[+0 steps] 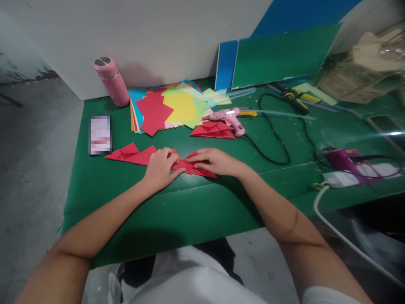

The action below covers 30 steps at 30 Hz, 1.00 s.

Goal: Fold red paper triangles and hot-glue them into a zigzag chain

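A folded red paper piece [193, 169] lies on the green table [190, 207] near its middle. My left hand [162, 168] rests on the paper's left part, fingers curled and pressed down on it. My right hand [215, 161] lies flatter on its right part, fingertips pointing left and meeting the left hand's. Just left of my hands lies another folded red piece [131, 154]. A third folded red piece [212, 130] sits further back, beside a pink glue gun [229, 117].
A stack of coloured paper sheets [171, 107] lies at the back, a pink flask [112, 81] to its left and a phone [100, 135] near the left edge. Blue and green boards [278, 59] lean on the wall. A purple glue gun [348, 162], power strip and cables occupy the right side.
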Motion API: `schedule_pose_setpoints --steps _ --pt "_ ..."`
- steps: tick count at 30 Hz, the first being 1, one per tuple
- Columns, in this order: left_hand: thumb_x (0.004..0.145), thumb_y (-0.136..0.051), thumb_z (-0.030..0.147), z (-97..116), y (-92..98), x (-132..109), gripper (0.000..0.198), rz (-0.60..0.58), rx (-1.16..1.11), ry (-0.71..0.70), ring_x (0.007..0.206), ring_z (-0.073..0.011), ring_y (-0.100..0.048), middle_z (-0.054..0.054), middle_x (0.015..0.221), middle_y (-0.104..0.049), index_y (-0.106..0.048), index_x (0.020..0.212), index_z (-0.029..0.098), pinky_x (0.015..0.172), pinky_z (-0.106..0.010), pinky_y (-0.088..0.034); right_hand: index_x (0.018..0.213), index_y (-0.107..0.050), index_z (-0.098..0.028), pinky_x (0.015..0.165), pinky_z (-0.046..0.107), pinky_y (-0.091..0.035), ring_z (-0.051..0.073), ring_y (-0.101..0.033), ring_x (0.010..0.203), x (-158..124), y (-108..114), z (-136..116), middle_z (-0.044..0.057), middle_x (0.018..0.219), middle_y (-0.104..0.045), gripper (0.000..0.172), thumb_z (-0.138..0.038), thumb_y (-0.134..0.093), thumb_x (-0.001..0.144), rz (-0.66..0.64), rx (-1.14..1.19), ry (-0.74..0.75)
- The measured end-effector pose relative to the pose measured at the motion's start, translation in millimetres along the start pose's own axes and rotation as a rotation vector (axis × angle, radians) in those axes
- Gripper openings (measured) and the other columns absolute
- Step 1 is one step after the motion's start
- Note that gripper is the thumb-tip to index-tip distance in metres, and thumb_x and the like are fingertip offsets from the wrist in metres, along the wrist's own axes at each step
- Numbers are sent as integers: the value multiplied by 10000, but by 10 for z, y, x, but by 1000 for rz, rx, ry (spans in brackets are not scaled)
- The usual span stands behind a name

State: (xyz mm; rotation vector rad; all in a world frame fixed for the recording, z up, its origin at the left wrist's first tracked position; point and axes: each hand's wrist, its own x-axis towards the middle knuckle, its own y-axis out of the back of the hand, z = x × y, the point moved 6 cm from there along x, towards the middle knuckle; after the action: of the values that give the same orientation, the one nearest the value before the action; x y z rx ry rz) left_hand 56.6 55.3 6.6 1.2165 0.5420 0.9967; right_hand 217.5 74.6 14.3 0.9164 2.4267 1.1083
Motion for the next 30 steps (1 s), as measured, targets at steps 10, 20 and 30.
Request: schedule_pose_setpoints --steps 10,20,30 --pt "901 -481 589 -13 -19 1 428 8 -20 -3 888 -241 -507 -84 981 -536 -599 906 178 752 -368 -390 1163 -704 -216 832 298 -476 193 -655 935 5 22 -24 73 1056 -723 307 -234 -570 887 1 22 -8" --pt "909 -516 477 20 30 6 323 -9 -22 14 883 -232 -508 -88 1031 -540 -645 977 189 785 -384 -398 1159 -704 -215 820 324 -473 209 -624 926 5 9 -44 91 1015 -693 305 -292 -568 897 7 -21 16" --pt "903 -484 211 -103 19 18 159 -15 -199 -6 935 -211 -530 -67 1064 -554 -641 923 201 846 -386 -430 1005 -668 -191 728 377 -473 228 -586 783 -579 918 728 111 956 -657 275 -402 -544 879 917 -296 -553"
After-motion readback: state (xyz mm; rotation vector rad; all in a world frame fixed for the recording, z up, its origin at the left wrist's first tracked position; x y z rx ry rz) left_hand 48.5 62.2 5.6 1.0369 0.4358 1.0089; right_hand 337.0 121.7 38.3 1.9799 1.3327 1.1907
